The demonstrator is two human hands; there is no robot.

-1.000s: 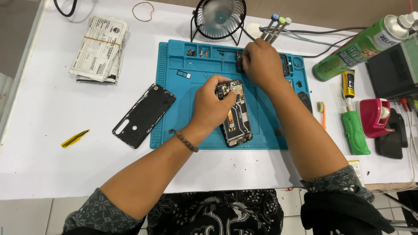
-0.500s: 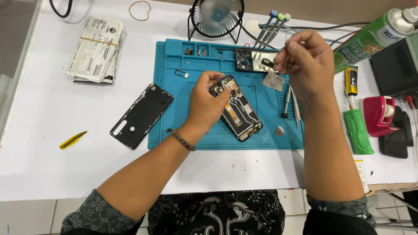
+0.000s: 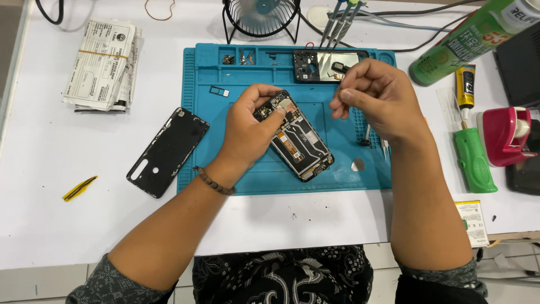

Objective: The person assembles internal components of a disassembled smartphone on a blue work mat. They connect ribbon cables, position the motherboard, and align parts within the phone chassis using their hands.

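An opened phone (image 3: 298,141) with its circuit boards showing lies tilted on a blue work mat (image 3: 236,101). My left hand (image 3: 250,126) holds its upper end, the thumb pressing near the top. My right hand (image 3: 374,95) hovers above the mat to the right, fingers pinched on a small dark part (image 3: 341,68) that I cannot make out clearly. A black frame piece (image 3: 326,65) lies at the mat's far edge, just behind my right hand.
A black back cover (image 3: 167,151) lies left of the mat, a yellow pry tool (image 3: 79,188) further left. A small fan (image 3: 260,17), a paper bundle (image 3: 101,65), a green spray can (image 3: 467,42), a green tool (image 3: 473,157) and a pink tape dispenser (image 3: 505,135) surround the mat.
My right hand came back from the mat's far edge, lifted a small piece to the right, then moved left toward the phone. The left hand stayed on the phone.
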